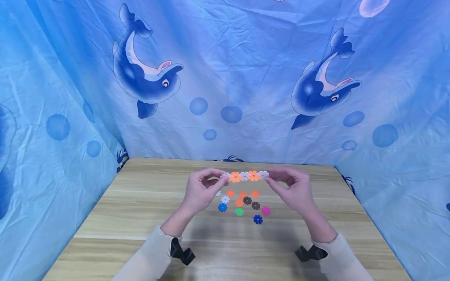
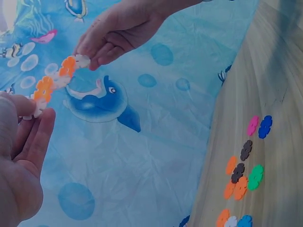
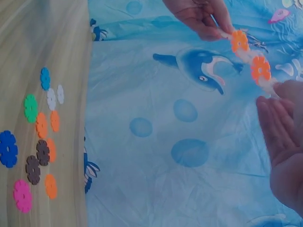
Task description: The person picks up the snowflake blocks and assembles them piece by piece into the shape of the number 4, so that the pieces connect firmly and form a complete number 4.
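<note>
A chain of snowflake discs [image 1: 244,176], alternating white and orange, is held up above the table in a nearly level row. My left hand [image 1: 205,189] pinches the white disc at its left end between thumb and fingers. At the other end my right hand [image 1: 292,190] pinches another white disc in the same way. In the left wrist view two orange discs [image 2: 44,88] show in the chain with a white one between them. The right wrist view shows the orange discs [image 3: 260,69] slotted edge to edge with the white ones.
Loose snowflake discs lie on the wooden table [image 1: 147,203] below the hands: several orange [image 1: 254,194], brown [image 1: 255,205], white [image 1: 225,199], a green [image 1: 239,211], a pink [image 1: 266,210] and blue ones [image 1: 258,219]. A dolphin-print curtain [image 1: 211,78] encloses the table's back and sides.
</note>
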A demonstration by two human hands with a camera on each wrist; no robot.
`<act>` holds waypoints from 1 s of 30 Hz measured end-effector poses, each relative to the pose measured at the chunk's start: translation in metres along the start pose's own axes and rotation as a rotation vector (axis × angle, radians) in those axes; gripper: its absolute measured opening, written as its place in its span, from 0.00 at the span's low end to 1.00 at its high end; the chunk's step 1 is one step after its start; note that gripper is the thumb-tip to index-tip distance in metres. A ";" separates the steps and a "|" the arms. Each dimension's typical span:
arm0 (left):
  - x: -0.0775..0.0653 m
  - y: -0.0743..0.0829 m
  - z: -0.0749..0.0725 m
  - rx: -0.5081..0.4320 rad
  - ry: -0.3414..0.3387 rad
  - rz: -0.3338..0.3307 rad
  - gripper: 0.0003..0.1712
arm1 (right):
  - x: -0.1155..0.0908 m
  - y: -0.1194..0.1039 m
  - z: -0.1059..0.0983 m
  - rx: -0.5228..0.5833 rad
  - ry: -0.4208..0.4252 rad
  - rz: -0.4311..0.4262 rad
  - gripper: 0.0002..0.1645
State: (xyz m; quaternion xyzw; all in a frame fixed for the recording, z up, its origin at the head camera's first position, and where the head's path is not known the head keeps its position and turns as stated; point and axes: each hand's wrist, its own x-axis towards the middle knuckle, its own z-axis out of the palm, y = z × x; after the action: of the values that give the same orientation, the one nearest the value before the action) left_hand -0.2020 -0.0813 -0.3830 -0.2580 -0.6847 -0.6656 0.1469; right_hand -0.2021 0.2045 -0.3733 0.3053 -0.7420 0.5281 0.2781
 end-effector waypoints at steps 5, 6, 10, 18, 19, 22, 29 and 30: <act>0.002 0.003 -0.003 -0.018 0.028 0.005 0.06 | 0.000 0.005 -0.003 0.018 -0.065 0.039 0.19; 0.002 0.003 -0.004 -0.019 0.030 0.007 0.06 | 0.000 0.006 -0.003 0.013 -0.075 0.044 0.18; 0.002 0.004 -0.004 -0.017 0.033 0.015 0.07 | 0.000 0.012 -0.002 -0.043 -0.103 0.079 0.16; 0.002 0.003 -0.005 -0.032 0.030 0.026 0.07 | -0.002 0.038 0.003 -0.223 -0.175 0.215 0.13; 0.002 0.003 -0.005 -0.031 0.029 0.028 0.07 | -0.002 0.041 0.004 -0.234 -0.184 0.233 0.13; 0.003 0.004 -0.005 -0.029 0.028 0.030 0.07 | -0.004 0.050 0.006 -0.247 -0.210 0.266 0.13; 0.003 0.005 -0.006 -0.018 0.030 0.030 0.07 | -0.008 0.067 0.013 -0.256 -0.266 0.316 0.09; 0.003 0.006 -0.006 -0.018 0.030 0.029 0.08 | -0.008 0.069 0.014 -0.269 -0.274 0.325 0.09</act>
State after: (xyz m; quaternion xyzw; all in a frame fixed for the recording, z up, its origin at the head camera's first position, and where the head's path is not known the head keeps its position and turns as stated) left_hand -0.2023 -0.0868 -0.3763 -0.2594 -0.6727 -0.6732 0.1645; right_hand -0.2496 0.2101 -0.4259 0.2110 -0.8757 0.4159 0.1246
